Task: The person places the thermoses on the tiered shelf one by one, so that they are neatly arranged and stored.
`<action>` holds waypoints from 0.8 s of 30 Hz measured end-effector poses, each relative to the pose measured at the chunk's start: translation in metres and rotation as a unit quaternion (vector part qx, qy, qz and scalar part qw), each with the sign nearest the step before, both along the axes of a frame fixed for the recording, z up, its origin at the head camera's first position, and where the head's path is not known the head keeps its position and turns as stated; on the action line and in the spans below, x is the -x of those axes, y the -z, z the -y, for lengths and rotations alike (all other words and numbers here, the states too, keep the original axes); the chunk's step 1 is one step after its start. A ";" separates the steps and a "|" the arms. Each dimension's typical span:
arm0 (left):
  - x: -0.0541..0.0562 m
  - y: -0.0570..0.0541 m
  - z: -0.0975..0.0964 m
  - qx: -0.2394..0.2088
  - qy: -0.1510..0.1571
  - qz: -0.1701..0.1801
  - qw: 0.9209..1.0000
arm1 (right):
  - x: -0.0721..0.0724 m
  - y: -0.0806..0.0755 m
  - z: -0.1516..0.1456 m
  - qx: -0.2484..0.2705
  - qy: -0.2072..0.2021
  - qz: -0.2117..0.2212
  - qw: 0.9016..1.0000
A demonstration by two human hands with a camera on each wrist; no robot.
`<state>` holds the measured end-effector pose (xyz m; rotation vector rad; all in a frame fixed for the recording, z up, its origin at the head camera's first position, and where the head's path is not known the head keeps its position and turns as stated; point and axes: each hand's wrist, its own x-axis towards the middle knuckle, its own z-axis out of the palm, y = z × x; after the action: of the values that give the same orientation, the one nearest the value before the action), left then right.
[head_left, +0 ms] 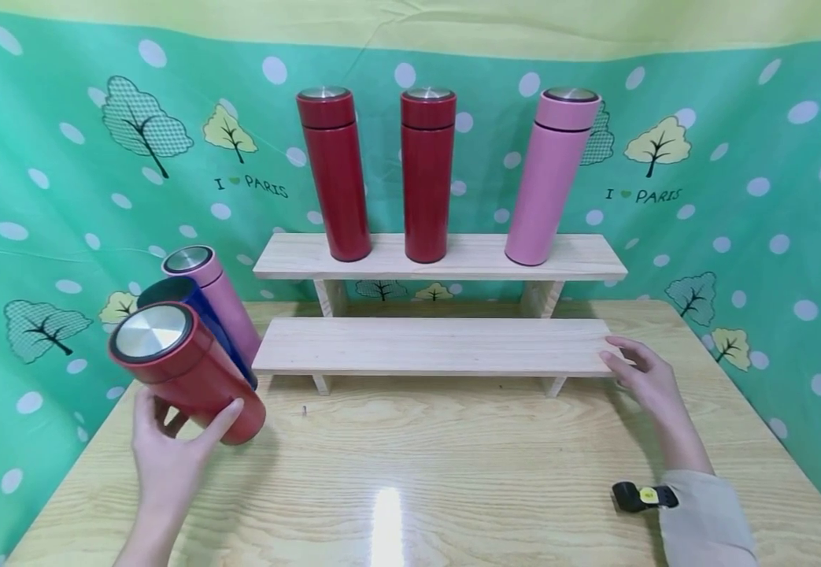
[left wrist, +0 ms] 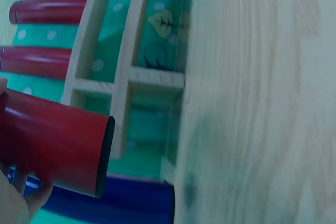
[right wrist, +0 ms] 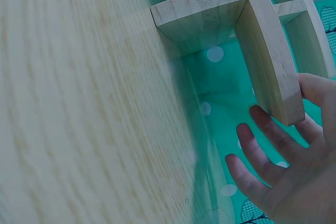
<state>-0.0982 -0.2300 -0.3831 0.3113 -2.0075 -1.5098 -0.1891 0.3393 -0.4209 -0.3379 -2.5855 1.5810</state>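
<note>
My left hand grips a red thermos bottle with a steel-topped lid, thumb on one side and fingers round the other. The bottle tilts, and in the left wrist view its base hangs clear of the table. Close behind it stand a blue bottle and a pink bottle, both partly hidden. At the right end of the low wooden shelf, my right hand holds the board's end between thumb and fingers. The other fingers are spread below the board in the right wrist view.
On the higher shelf behind stand a red bottle, a second red bottle and a pink bottle. A green printed cloth hangs behind and beside the wooden table.
</note>
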 end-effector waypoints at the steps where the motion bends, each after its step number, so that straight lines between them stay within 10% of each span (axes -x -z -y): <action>1: 0.000 -0.001 -0.003 -0.001 0.006 0.001 1.000 | 0.000 0.000 0.000 -0.001 0.000 -0.001 1.000; 24: 0.027 -0.007 -0.069 0.003 0.146 -0.081 0.986 | 0.000 0.000 0.000 -0.024 0.002 -0.009 1.000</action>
<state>-0.1252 -0.1606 -0.3756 -0.1128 -1.9905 -1.6460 -0.1896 0.3396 -0.4213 -0.3233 -2.6027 1.5094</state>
